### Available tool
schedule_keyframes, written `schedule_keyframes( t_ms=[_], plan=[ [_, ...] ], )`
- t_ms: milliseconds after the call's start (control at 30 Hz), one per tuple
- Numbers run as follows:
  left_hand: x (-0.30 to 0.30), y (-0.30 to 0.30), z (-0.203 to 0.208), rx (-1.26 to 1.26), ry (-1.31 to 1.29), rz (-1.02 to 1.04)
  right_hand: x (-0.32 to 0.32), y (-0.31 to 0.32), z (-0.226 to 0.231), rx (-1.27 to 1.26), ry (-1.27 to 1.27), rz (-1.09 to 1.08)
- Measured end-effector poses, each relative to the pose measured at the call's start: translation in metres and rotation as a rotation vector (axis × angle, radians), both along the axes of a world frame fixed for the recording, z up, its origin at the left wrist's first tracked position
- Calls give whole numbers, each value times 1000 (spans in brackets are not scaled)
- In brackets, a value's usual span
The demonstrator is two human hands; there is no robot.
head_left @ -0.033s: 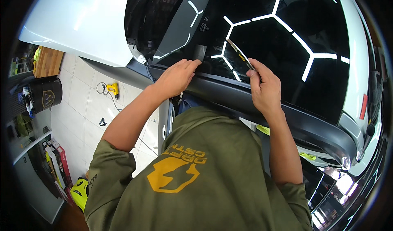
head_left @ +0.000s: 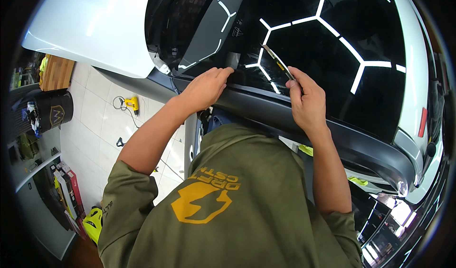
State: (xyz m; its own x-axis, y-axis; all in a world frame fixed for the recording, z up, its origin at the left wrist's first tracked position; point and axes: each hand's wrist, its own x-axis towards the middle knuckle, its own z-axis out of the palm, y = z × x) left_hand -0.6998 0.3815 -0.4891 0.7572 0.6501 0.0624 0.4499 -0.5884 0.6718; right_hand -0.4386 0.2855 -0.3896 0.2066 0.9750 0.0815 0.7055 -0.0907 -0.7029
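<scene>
The glossy black roof [head_left: 327,44] of a white car lies before me. My right hand [head_left: 308,99] is closed around a slim cutter knife [head_left: 275,59], silvery and dark with a yellow part. Its far end points away to the upper left, over the roof close to its edge. My left hand [head_left: 206,88] rests at the dark side trim [head_left: 256,101], near the windshield corner, with its fingers pressed together. Beside the fingertips a small grey rectangular patch [head_left: 232,60] shows on the black surface. What those fingers pinch, if anything, is hidden.
The white hood [head_left: 90,25] lies left of the windshield [head_left: 202,40]. A yellow heat gun [head_left: 131,105] with its cord sits on the tiled floor [head_left: 88,139]. A dark bin [head_left: 54,111] and wooden box [head_left: 57,73] stand farther left. Bright hexagonal lights reflect in the roof.
</scene>
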Motion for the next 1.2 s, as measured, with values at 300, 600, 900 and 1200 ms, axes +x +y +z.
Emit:
schedule_keyframes(
  t_ms=[300, 600, 900, 1200],
  plan=[
    [4, 9, 1, 83, 109, -133, -2, -1, 2, 28, 1, -25],
    [3, 7, -15, 155, -29, -172, -1, -2, 2, 20, -31, -19],
    [4, 9, -1, -66, -25, -100, -4, 0, 0, -41, -34, -58],
    [6, 22, 1, -249, -3, -86, -3, 0, -2, -12, -80, -53]
  ],
)
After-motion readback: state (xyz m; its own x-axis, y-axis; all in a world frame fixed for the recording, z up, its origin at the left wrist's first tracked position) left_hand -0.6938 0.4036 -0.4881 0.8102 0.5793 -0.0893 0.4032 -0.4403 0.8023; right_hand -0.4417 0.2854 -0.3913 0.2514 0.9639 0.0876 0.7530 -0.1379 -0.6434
